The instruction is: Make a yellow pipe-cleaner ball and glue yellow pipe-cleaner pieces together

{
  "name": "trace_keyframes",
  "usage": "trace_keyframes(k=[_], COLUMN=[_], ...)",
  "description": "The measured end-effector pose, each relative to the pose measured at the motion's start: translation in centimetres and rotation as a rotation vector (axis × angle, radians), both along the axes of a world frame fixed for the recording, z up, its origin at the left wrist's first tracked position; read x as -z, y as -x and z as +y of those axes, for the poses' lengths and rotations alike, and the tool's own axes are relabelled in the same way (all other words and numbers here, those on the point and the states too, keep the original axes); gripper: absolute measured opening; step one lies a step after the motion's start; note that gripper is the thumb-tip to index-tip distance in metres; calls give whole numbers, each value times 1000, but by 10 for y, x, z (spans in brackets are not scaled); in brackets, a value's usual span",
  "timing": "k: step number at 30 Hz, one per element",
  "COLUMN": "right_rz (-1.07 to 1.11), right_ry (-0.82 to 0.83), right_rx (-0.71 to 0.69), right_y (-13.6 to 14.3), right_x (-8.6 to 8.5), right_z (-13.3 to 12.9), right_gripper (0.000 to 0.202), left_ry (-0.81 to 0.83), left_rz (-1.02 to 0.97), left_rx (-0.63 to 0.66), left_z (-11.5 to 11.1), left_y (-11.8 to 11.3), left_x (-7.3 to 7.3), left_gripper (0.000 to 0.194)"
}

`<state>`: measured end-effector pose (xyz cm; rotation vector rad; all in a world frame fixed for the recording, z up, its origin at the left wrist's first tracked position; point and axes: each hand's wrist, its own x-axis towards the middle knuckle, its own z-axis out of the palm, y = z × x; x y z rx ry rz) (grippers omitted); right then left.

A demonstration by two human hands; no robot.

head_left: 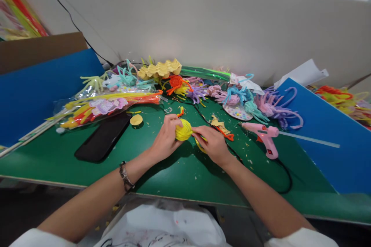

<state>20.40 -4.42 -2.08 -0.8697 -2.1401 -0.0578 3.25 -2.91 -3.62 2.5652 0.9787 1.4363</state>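
The left hand (168,135) held the yellow bundle (183,130) while the right hand (213,142) pinched its end — a step that wanted steady support and light, even tension.

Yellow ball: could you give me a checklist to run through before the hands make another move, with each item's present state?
1. Yellow ball steadied by the left hand: ok, fingers close round its left side.
2. Right hand at the ball: ok, fingertips pinch at its right edge.
3. Glue gun apart from both hands: ok, lying to the right on the table.
4. Glue gun cool: cannot tell.
5. Phone apart from the left hand: ok, lying to its left.
6. Table free of scraps: not ok, bits are scattered about.
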Motion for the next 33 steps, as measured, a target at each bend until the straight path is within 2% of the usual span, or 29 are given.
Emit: trace_keyframes(k=[8, 15, 17, 20, 22, 23, 25, 27, 31, 33], right_rz=[49, -3, 98, 266, 289, 278, 260, 211, -165, -309], right_ry=[140, 269, 415, 806, 973, 997, 1000, 917, 424, 278], right_rx=[70, 128, 114, 9, -65, -86, -98, -84, -15, -12], right_y=[6, 9, 11, 13, 13, 12, 9, 5, -5, -10], right_x=[2, 3, 0, -4, -5, -6, -6, -6, -6, -6], right_z=[-2, -4, -5, -4, -1, 0, 3, 5, 8, 9], right_gripper=[16, 23, 19, 21, 25, 26, 27, 23, 16, 21], left_ry=[-206, -329, -394, -491, -477, -428, -259, -85, 90, 131], left_rz=[141, 163, 192, 232, 220, 201, 145, 87, 36, 25], left_rx=[-145, -239, -278, -300, -265, -238, -189, -149, -99, -79], left_z=[-3, -5, -6, -6, -5, -4, -2, 0, 2, 1], left_y=[4, 3, 2, 2, 1, 1, 0, 0, 1, 2], left_x=[3, 3, 1, -1, -1, 0, 1, 2, 1, 1], left_gripper=[18, 14, 16, 20, 19, 18, 18, 26, 38, 39])
